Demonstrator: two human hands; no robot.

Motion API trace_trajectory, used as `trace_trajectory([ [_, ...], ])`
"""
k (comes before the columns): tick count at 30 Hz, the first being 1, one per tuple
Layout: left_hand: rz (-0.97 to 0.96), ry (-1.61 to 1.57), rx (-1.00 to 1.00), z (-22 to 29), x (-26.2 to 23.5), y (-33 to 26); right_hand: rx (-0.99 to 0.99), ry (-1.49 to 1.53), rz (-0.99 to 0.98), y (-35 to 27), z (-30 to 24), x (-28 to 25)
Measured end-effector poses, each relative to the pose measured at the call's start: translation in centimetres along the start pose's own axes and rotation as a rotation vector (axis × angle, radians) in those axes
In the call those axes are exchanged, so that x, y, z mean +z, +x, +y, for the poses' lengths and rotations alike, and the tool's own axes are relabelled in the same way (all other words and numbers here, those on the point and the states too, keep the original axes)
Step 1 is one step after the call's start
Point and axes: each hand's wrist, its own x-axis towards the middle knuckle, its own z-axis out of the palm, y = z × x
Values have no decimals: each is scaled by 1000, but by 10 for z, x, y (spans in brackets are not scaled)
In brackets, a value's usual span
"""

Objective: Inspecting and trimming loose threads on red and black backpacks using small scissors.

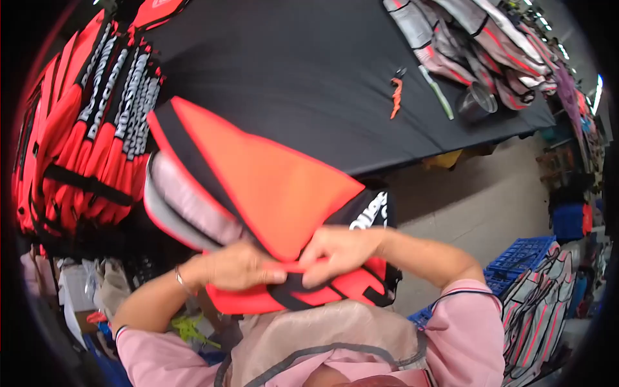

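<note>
A soft fabric bag (264, 174), bright orange-red with black panels and pale lettering, lies across the table's near edge and reaches to my body. A grey mesh-like section (193, 193) bulges on its left side. My left hand (238, 267) is closed on the bag's red edge, its fingers pressed down just in front of my apron. Close beside it, my right hand (335, 251) pinches the same edge, thumb and fingers together. The fingertips of both hands almost meet at the fold. What lies under the fold is hidden.
Similar red bags (90, 129) are piled at the left. On the black-covered table (290, 58) lie an orange-handled tool (396, 97), a thin pale-green strip (437, 92) and a clear plastic cup (477, 103). Silver-grey bags (464, 39) heap behind. A blue crate (519, 255) stands at right.
</note>
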Motion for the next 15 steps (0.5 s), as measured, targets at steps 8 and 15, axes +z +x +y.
trace_trajectory([
  [8, 322, -588, 126, 43, -59, 17, -173, 284, 877, 25, -47, -46],
  [15, 418, -471, 46, 71, -65, 33, -241, 295, 987, 22, -38, -56],
])
